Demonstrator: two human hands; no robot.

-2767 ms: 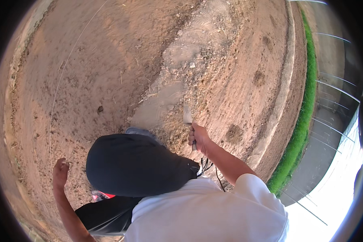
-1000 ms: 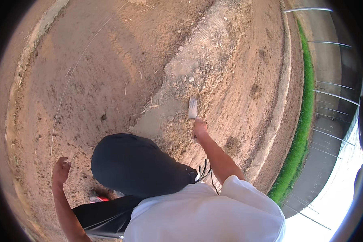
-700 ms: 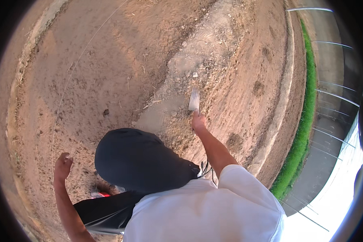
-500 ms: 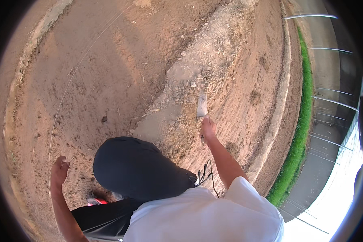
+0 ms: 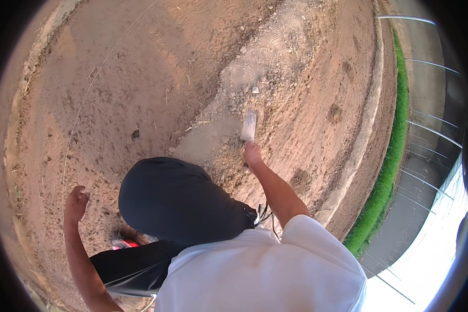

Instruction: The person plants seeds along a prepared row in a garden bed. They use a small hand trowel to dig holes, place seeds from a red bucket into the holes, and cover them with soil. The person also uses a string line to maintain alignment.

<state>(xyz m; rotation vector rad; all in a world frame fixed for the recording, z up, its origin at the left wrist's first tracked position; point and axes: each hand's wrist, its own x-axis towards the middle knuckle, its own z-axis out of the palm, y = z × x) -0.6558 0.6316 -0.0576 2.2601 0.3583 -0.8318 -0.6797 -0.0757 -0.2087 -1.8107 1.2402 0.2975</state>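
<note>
My right hand [image 5: 252,153] is wrapped round the handle of a trowel [image 5: 249,125]. Its pale flat blade points away from me over the gravelly soil strip [image 5: 234,99], and the handle's end pokes out below my fist. Whether the blade touches the ground is hard to tell. Out to the left, my left hand [image 5: 76,204] hangs over bare soil, fingers loosely bent and apart from the thumb, with nothing visible in it. Close beside that hand a thin pale string [image 5: 74,132] runs along the ground.
My dark-clothed knee [image 5: 177,203] covers the ground in the middle. A red and dark shoe [image 5: 124,242] shows beneath my leg. Raised earth ridges border the soil at left and right. Beyond the right ridge lie a green grass strip [image 5: 395,145] and curved pale rods [image 5: 434,133].
My right hand has moved left and slightly away from me with the trowel, whose blade now leans more to the right. My left hand has risen a little in view.
</note>
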